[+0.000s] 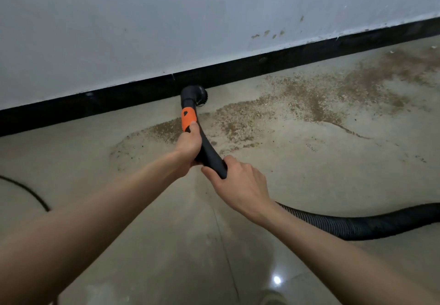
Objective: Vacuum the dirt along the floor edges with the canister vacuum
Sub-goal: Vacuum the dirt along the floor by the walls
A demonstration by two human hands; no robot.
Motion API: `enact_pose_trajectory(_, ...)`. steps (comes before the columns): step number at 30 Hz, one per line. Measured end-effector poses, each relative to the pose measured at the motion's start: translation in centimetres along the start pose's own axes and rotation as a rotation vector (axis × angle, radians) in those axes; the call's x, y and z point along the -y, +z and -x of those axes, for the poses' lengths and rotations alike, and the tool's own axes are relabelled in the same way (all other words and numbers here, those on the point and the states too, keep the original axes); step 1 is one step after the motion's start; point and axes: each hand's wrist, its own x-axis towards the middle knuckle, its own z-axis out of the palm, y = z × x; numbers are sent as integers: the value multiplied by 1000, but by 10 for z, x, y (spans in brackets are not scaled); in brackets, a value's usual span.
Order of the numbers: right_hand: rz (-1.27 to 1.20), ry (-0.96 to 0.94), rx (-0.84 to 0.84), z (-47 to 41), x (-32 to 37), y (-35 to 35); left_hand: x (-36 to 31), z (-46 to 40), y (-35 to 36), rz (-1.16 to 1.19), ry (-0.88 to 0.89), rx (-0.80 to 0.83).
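Nozzle (194, 95) at baseboard (95, 104) | beyond left hand (189, 144) | right hand (240, 183) behind

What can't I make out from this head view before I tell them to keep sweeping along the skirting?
- Canister: out of frame; the ribbed hose runs off the right edge.
- Nozzle mouth: faces down beside the black skirting, so contact with the floor is hidden.
- Dirt: its spread continues past the right edge.
- Black cable: cut off by the left edge.
- Right hand fingers: tucked under the wand.
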Motion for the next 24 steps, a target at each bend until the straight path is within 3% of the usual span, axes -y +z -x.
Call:
enact_pose_trajectory(4, -44, -83, 100, 22, 49, 41, 31, 17, -68, -16, 0, -147)
enact_pose_trajectory(10, 61, -280, 243, 29, 100, 76, 76, 37, -147, 189, -49, -307)
enact_pose_trajectory(17, 151, -372, 335, 37, 111, 99, 110, 48, -169, 292, -121, -364)
enact_pose_trajectory(24, 126, -335, 343, 36, 110, 98, 109, 40, -167, 266, -124, -351)
